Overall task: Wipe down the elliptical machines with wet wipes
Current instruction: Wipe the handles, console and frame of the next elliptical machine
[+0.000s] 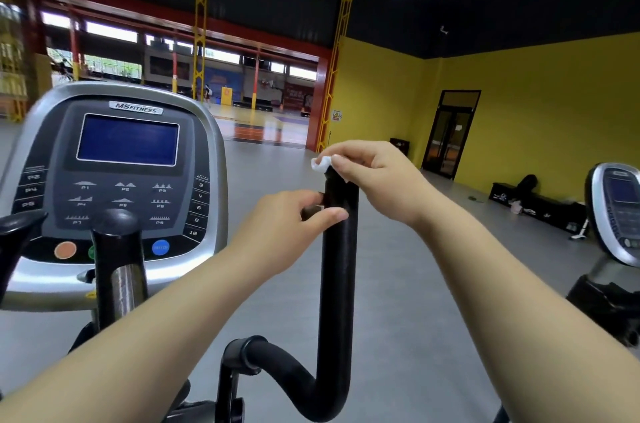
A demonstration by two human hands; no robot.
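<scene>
Fingers [346, 164] of the right hand [377, 173] curl over a bunched wet wipe [320, 164], pressing it onto the top end of the elliptical's black handlebar [337, 284], probably to scrub the cap; the left hand [284, 228] pinches the bar just below, seemingly steadying it. Most of the wipe hides beneath the hand; the machine's base is cut off

We see a grey gym floor [398, 284] filling the middle and lower frame. At mid right a long, low black bench [540, 206] stands on it along the yellow wall [554, 93], with a small green object [476, 198] lying just off its left end. A black crate [399, 145] sits left of the door [448, 135]. At the right edge stands an exercise machine [609, 305].
</scene>
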